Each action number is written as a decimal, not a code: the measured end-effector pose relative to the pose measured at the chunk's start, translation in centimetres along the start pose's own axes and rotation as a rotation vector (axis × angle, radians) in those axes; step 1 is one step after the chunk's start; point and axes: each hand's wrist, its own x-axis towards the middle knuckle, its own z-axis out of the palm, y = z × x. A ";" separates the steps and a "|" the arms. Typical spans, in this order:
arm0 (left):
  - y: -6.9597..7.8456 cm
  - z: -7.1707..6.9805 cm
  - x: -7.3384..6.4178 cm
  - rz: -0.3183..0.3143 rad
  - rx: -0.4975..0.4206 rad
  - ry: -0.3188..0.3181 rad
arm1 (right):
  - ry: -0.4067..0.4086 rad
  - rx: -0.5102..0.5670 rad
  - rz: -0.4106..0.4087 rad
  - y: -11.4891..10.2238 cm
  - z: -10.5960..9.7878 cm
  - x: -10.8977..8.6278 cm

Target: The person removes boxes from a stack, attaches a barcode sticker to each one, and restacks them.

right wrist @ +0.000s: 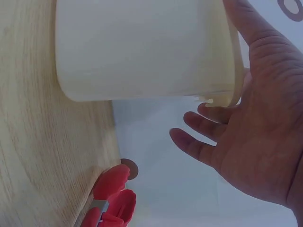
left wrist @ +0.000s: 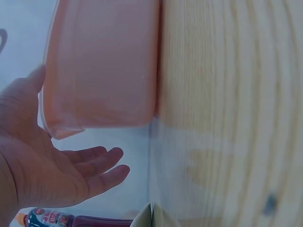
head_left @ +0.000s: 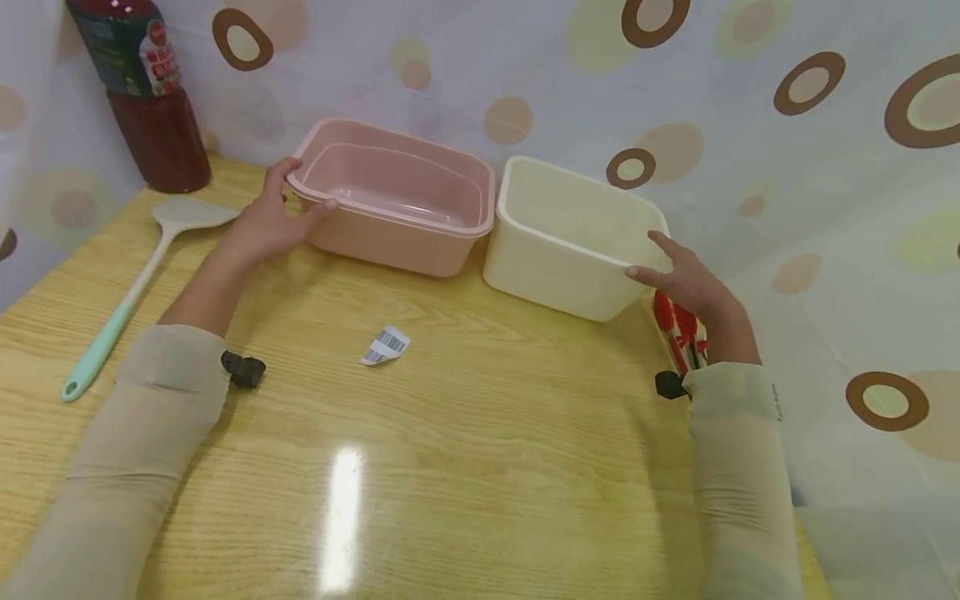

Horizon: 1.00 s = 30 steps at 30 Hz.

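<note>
A pink plastic tub (head_left: 390, 237) stands on the wooden table against the patterned sheet. At its left end my left hand (head_left: 270, 225) touches the rim, thumb on the front edge and forefinger towards the back. In the left wrist view the other fingers (left wrist: 102, 182) spread loosely, apart from the tub's wall. Beside the pink tub stands a cream plastic tub (head_left: 562, 275), nothing visible inside either. My right hand (head_left: 693, 283) is at the cream tub's right end, thumb and forefinger on the rim. The right wrist view shows its remaining fingers (right wrist: 194, 146) extended below the rim.
A white spatula with a mint handle (head_left: 105, 346) lies at left, near a bottle of dark red liquid (head_left: 161, 137). Red-headed utensils (head_left: 678, 325) sit beneath my right wrist. A barcode sticker (head_left: 386, 345) lies mid-table (head_left: 480, 467). The sheet (head_left: 570, 92) borders the table behind.
</note>
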 end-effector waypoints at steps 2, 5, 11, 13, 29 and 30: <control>0.2 0.0 0.0 -0.012 0.004 0.005 | 0.016 -0.006 -0.008 0.0 0.0 0.0; 0.3 0.0 0.0 -0.026 0.004 0.006 | 0.038 -0.018 -0.005 -0.1 -0.1 0.0; 0.2 0.1 0.1 -0.021 0.017 0.014 | 0.055 -0.040 0.020 0.2 -0.3 0.0; 0.2 0.1 0.1 -0.016 0.022 0.019 | 0.058 -0.034 0.028 0.4 -0.3 0.0; 0.6 0.0 -0.2 -0.003 0.047 0.007 | 0.098 0.001 0.047 0.2 0.0 -0.6; 0.6 0.0 -0.3 -0.008 0.051 -0.001 | 0.101 -0.004 0.044 0.2 0.0 -0.6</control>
